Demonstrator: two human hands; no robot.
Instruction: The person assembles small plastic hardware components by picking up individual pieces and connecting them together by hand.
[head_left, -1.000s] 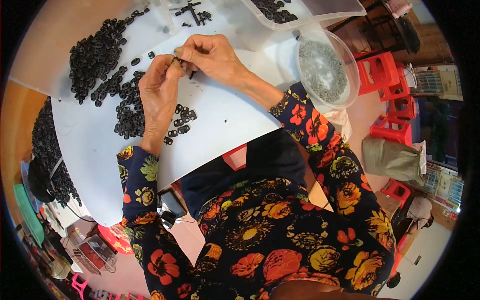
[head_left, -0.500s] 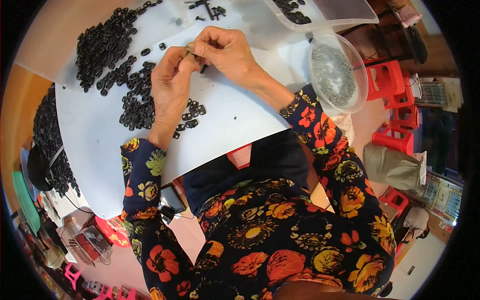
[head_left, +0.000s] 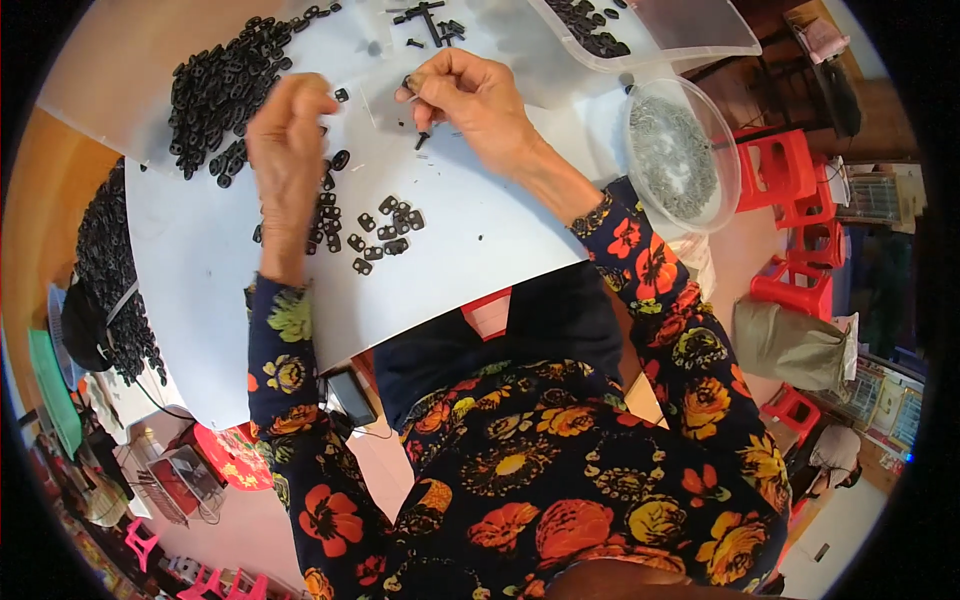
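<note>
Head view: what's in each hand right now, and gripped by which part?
Right hand: apparently a small dark piece, pinched at thumb and index fingertips; too small to tell which part. Left hand: blurred, can't tell.

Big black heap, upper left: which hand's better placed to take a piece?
Left, I'd say: the left hand is next to the big black heap, though blur hides whether it's holding anything. The right hand is farther off, seemingly in a pinch grip.

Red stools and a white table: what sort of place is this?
Maybe a small workshop: black parts piled on the table, a tub of silvery bits, and red stools nearby.
</note>
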